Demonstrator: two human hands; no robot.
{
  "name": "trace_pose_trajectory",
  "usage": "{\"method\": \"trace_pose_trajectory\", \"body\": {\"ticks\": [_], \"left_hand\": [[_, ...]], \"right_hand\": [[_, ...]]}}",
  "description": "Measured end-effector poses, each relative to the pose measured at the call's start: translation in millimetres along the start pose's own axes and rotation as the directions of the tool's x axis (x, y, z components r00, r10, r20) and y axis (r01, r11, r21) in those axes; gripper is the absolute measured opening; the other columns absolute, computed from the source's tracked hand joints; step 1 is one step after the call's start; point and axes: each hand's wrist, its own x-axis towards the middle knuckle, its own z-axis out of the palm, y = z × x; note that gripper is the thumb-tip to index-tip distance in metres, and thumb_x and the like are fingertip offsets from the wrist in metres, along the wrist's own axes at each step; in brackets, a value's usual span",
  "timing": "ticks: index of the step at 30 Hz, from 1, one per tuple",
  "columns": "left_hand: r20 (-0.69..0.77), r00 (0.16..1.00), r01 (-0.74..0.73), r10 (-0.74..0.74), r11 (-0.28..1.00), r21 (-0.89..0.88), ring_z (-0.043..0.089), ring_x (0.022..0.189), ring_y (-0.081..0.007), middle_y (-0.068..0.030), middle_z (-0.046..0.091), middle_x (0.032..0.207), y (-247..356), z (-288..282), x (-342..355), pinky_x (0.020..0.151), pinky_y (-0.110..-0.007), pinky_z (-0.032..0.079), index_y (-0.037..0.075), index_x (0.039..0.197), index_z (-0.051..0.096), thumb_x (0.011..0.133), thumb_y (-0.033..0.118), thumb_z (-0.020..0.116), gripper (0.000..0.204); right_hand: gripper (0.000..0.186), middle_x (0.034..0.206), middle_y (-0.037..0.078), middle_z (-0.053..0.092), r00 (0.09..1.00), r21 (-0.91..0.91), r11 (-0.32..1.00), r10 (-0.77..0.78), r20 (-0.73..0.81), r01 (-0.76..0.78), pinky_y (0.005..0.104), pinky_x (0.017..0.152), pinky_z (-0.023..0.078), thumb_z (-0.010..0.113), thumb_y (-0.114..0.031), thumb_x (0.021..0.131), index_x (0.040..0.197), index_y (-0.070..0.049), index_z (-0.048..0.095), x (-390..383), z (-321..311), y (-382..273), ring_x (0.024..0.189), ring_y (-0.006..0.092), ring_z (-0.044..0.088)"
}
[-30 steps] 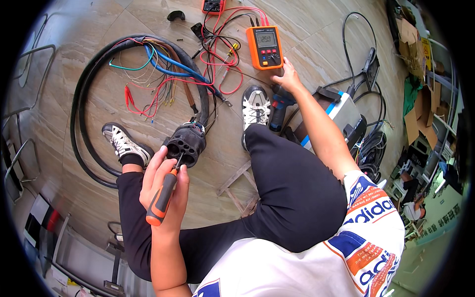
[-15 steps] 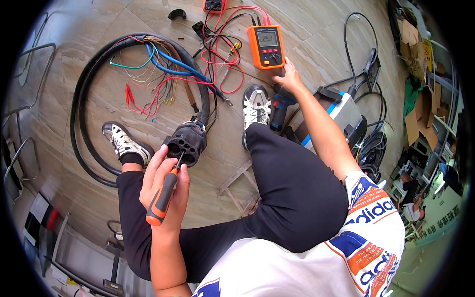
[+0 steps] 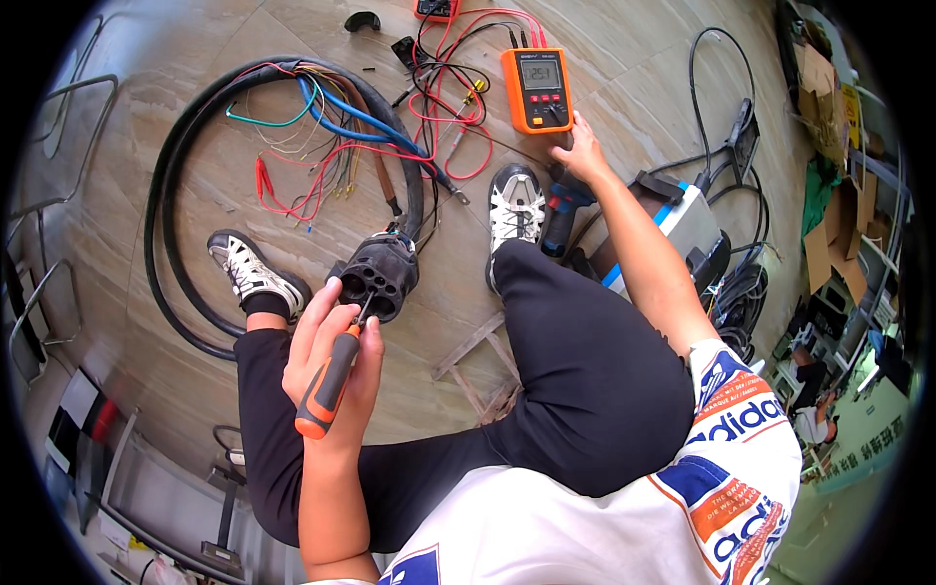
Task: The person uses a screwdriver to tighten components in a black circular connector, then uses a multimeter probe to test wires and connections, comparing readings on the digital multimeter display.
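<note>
Holding an orange-black screwdriver (image 3: pixel 330 382), left hand (image 3: pixel 331 361) is clamped round its handle, shaft slanting up-right into the black multi-pin connector (image 3: pixel 378 277) on the floor between the feet. Right hand (image 3: pixel 582 154), fingers loosely together, touches the orange multimeter (image 3: pixel 537 89), well apart.

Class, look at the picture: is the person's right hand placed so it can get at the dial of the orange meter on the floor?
Probably yes: the right hand already rests at the lower edge of the orange meter, and nothing lies between its fingers and the dial.
</note>
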Motion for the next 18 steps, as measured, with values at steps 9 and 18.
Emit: {"method": "trace_pose_trajectory", "body": {"ticks": [9, 18], "left_hand": [[0.002, 1.000, 0.006, -0.006, 1.000, -0.018, 0.074, 0.086, -0.0281, -0.0221, 0.069, 0.120, 0.3, 0.1, 0.2, 0.075, -0.033, 0.060, -0.002, 0.101, 0.069, 0.079, -0.001, 0.080, 0.024], [0.001, 1.000, -0.008, 0.008, 1.000, -0.005, 0.073, 0.085, -0.0284, -0.0228, 0.069, 0.120, -0.2, 0.2, 1.2, 0.075, -0.033, 0.060, -0.003, 0.101, 0.069, 0.080, -0.002, 0.079, 0.023]], "right_hand": [[0.078, 0.164, 0.023, 0.029, 1.000, -0.014, 1.000, 0.018, 0.011, -0.018, 0.0434, 0.124, 0.028, 0.078, -0.030, 0.074, 0.146, -0.012, 0.054, -0.7, -0.6, -0.5, 0.152, 0.0375, 0.027], [0.078, 0.165, 0.023, 0.028, 1.000, -0.032, 0.999, 0.015, 0.016, -0.015, 0.0430, 0.124, 0.028, 0.078, -0.030, 0.075, 0.147, -0.013, 0.052, -0.2, 0.6, 1.0, 0.153, 0.0369, 0.027]]}}
